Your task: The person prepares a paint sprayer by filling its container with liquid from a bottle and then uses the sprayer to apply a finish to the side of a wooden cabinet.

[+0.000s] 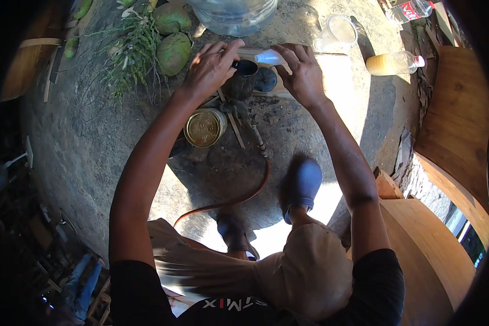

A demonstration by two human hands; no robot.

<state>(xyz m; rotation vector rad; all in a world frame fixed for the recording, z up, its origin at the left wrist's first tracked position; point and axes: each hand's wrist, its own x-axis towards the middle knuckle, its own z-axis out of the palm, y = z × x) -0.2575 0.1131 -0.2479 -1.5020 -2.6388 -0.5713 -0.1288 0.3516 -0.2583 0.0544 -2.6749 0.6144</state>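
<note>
My right hand point(303, 73) grips a small pale plastic bottle point(267, 57), which lies on its side with its narrow end pointing left toward the dark cup point(246, 68). That round-mouthed cup stands open between my hands, above what looks like a spray gun point(235, 107) with a hose fitting. My left hand point(214, 66) is closed at the cup's left side; a small black piece shows by its fingertips, but I cannot make out what it is. A round dark lid-like object point(265, 79) lies right of the cup. Closer to me is an open tin can point(205, 127) with brownish contents.
An orange hose point(242, 199) curves across the floor near my feet. Green coconuts point(174, 53) and cut stems lie at the left. Beyond my hands stands a large clear container point(234, 16). A clear plastic cup point(338, 33) and a bottle of yellowish liquid point(392, 63) are at the right, near wooden panels point(456, 125).
</note>
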